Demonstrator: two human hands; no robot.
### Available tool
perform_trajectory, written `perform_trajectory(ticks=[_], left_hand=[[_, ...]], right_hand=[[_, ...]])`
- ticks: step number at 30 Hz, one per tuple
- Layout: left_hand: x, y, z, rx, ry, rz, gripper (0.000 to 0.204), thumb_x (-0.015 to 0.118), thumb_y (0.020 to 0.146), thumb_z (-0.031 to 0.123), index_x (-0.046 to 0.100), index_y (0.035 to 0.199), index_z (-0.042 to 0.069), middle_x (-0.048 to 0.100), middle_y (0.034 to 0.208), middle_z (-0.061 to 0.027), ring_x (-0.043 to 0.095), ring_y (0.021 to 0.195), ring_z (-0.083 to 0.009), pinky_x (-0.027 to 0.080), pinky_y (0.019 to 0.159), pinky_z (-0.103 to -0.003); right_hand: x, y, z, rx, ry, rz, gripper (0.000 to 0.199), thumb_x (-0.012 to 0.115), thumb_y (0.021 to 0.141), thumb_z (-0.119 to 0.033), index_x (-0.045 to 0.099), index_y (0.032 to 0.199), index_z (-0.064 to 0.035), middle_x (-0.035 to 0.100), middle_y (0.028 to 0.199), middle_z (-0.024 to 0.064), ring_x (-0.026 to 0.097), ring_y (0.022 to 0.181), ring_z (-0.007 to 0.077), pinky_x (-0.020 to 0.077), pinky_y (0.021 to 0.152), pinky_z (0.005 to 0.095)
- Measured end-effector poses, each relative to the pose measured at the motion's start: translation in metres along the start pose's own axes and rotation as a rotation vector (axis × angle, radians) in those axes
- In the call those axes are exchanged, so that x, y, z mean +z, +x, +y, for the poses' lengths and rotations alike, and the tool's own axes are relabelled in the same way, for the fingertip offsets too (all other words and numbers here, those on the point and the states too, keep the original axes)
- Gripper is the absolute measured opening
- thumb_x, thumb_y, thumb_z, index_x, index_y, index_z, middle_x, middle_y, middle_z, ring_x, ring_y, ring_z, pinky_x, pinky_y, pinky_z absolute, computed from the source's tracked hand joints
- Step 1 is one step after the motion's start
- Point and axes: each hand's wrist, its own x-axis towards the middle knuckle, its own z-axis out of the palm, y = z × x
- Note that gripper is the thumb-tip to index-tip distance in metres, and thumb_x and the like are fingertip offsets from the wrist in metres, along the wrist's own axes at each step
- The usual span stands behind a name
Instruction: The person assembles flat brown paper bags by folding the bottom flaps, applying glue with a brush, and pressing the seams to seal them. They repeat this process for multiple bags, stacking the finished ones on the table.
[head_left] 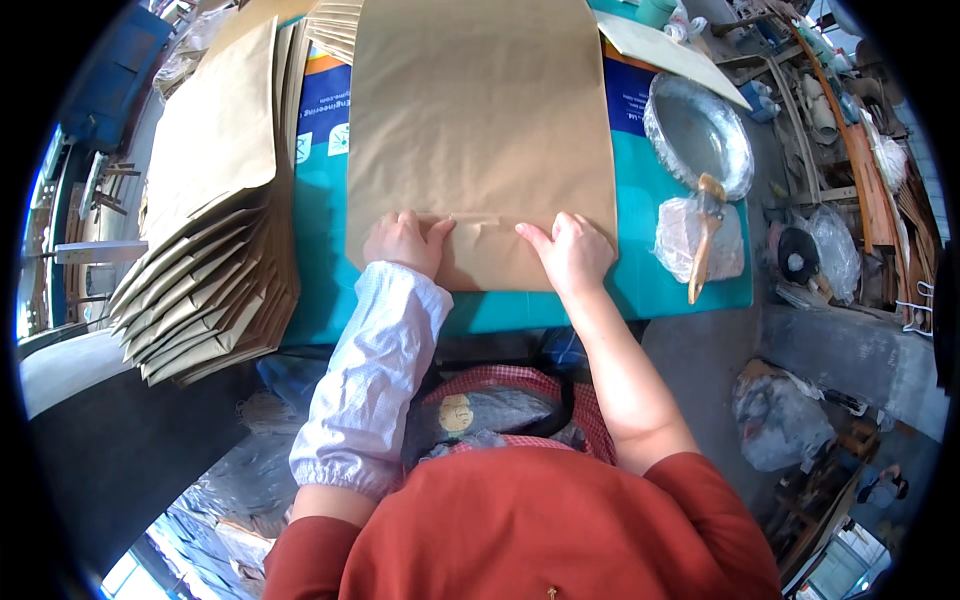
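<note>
A large brown paper bag (480, 110) lies flat in front of me, its near end folded over in a creased flap (482, 265). At the left of this flap, my left hand (405, 243) is closed on the paper with curled fingers, its thumb pointing inward along the fold. My right hand (578, 250) does the same at the right side, fingers bent and thumb turned toward the middle. Both hands press at the fold line, where a small crumpled ridge shows between the thumbs. The undersides of the fingers are hidden.
A thick stack of folded brown paper bags (225, 130) stands at the left, overhanging the teal table cover (320, 250). At the right are a plastic-lined round basin (735, 125) and a wooden-handled brush (704, 240) resting on a plastic-wrapped block (668, 235). A flat board (670, 55) lies behind.
</note>
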Motion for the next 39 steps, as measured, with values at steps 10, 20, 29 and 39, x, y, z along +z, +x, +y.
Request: perform_trajectory(ticks=[10, 20, 29, 39], left_hand=[[-0.055, -0.052, -0.032, 0.454, -0.214, 0.013, 0.037, 0.068, 0.076, 0.016, 0.06, 0.109, 0.0, 0.058, 0.114, -0.0208, 0.053, 0.109, -0.0405, 0.042, 0.094, -0.046], [-0.051, -0.073, -0.04, 0.374, 0.135, -0.272, 0.087, 0.06, 0.078, 0.044, 0.031, 0.141, -0.008, 0.029, 0.149, -0.0254, 0.024, 0.141, -0.038, 0.017, 0.116, -0.048], [-0.037, -0.033, 0.001, 0.641, 0.067, -0.386, 0.088, 0.064, 0.075, 0.042, 0.033, 0.143, -0.003, 0.033, 0.151, -0.0169, 0.026, 0.142, -0.0273, 0.016, 0.118, -0.041], [-0.052, -0.022, 0.033, 0.365, 0.486, -0.533, 0.088, 0.063, 0.077, 0.046, 0.033, 0.143, -0.005, 0.029, 0.152, -0.0195, 0.025, 0.142, -0.0331, 0.019, 0.117, -0.041]], right_hand=[[-0.029, -0.033, -0.051, -0.539, 0.264, -0.094, 0.052, 0.071, 0.075, -0.02, 0.058, 0.121, -0.0018, 0.06, 0.121, 0.0133, 0.053, 0.118, 0.0294, 0.043, 0.099, 0.0417], [0.006, -0.014, -0.073, -0.557, -0.019, -0.336, 0.101, 0.052, 0.078, -0.072, 0.031, 0.144, 0.0017, 0.031, 0.151, 0.017, 0.024, 0.143, 0.0264, 0.0136, 0.118, 0.04], [-0.009, -0.046, -0.049, -0.593, -0.027, -0.258, 0.079, 0.067, 0.081, -0.041, 0.039, 0.137, 0.0078, 0.039, 0.143, 0.024, 0.034, 0.136, 0.0335, 0.0229, 0.115, 0.0445], [-0.04, -0.034, -0.016, -0.249, 0.097, -0.315, 0.092, 0.073, 0.075, -0.049, 0.038, 0.137, 0.0077, 0.039, 0.143, 0.0249, 0.034, 0.137, 0.035, 0.0269, 0.113, 0.0427]])
